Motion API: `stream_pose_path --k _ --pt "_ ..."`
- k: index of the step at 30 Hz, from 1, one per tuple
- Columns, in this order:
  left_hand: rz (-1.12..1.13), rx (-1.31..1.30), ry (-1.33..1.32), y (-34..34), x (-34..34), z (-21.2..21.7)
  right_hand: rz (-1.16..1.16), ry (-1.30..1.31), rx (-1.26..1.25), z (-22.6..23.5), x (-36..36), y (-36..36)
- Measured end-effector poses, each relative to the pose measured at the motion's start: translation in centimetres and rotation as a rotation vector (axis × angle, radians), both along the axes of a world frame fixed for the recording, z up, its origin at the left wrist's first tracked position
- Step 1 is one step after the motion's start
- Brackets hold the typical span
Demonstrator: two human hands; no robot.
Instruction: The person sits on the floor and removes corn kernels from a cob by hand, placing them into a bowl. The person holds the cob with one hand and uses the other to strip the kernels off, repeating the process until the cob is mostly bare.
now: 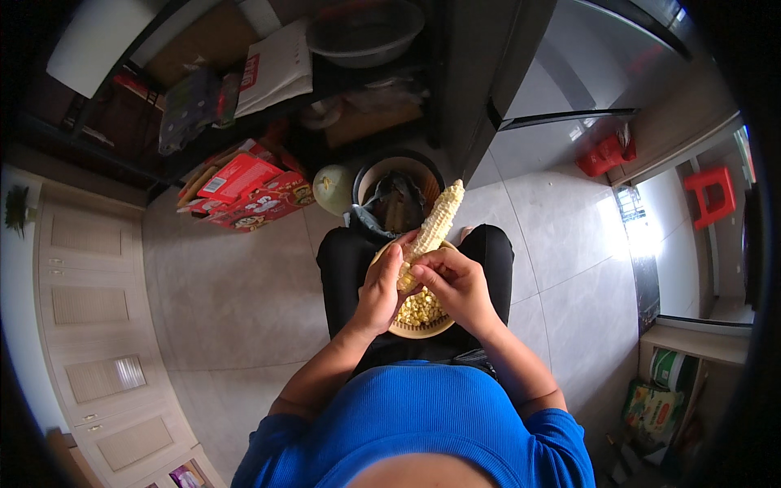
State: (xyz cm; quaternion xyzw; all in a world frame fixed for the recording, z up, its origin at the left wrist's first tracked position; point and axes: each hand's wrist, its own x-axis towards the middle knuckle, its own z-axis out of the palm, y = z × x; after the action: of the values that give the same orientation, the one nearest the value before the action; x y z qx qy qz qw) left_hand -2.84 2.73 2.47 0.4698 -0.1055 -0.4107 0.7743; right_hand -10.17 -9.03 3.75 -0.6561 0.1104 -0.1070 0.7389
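Note:
A pale yellow corn cob slants up and to the right above my lap. My left hand is wrapped round its lower end from the left. From the other side, my right hand presses thumb and bent fingers against the cob near that same end, and any loose kernels in its grasp are too small to see. Beneath both hands a round yellow basket rests on my lap. Loose corn kernels lie inside it, partly covered by my hands.
Beyond my knees stands a bin with a dark liner. A pale green round melon sits beside it, left of which are red cartons. Dark shelves hold a clear basin. A red stool is at far right.

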Motion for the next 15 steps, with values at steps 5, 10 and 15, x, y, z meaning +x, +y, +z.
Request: stream_pose_path --k 5,10,15 --pt "0.031 -0.009 -0.058 -0.3 -0.4 -0.1 -0.044 -0.098 -0.131 0.0 0.0 0.1" --pt "0.040 0.035 -0.082 -0.4 -0.7 0.1 0.001 -0.093 -0.058 0.0 0.1 -0.6" --pt "0.089 0.084 -0.236 -0.7 -1.1 0.0 -0.108 -0.200 -0.555 1.3 0.3 -0.4"
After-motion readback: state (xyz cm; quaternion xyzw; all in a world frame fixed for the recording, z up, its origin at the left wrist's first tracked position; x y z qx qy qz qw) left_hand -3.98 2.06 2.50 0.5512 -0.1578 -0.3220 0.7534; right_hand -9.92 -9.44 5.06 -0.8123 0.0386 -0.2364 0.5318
